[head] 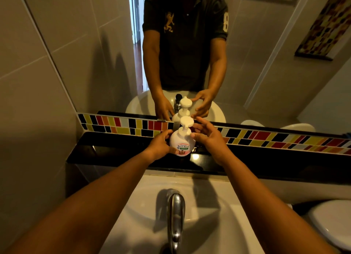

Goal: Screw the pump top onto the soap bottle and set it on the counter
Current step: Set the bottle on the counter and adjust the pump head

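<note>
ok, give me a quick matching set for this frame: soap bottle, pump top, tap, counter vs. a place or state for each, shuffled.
Things:
1. soap bottle
2. pump top
3. tap
4. counter

Place or state:
A. black glossy ledge below the coloured tile strip
B. chrome, over the white basin, nearest the camera
C. sits on the bottle neck, white, no hand gripping it
D. upright on the ledge, left hand against its side

Pairs: 1-D, 2-C, 3-B, 4-A

The right hand is open beside the bottle; whether it touches is unclear.
</note>
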`<state>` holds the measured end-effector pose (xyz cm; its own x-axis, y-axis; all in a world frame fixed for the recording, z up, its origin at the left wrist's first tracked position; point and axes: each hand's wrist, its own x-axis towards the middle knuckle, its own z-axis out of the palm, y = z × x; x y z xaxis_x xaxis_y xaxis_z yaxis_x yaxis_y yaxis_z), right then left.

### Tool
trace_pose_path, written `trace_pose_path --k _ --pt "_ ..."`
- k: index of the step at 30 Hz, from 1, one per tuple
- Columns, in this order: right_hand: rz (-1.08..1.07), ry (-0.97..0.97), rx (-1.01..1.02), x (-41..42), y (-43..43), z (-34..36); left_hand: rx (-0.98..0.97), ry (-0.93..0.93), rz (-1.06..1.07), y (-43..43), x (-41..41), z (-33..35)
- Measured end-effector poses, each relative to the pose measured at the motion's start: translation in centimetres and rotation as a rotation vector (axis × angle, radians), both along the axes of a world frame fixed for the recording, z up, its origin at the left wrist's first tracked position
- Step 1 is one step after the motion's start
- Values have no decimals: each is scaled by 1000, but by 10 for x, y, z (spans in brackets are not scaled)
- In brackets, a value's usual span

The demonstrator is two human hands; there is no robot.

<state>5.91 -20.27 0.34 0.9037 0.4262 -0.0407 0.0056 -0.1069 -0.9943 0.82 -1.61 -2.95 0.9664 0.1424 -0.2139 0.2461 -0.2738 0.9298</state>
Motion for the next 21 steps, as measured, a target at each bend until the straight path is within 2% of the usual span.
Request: trace_pose_path --k 8,21 --pt "-29 69 -199 -9 -6 -47 -103 -24 73 4 -8 -11" --pt "-133 -13 -188 -10 9 -58 -109 -41 111 1 0 -19"
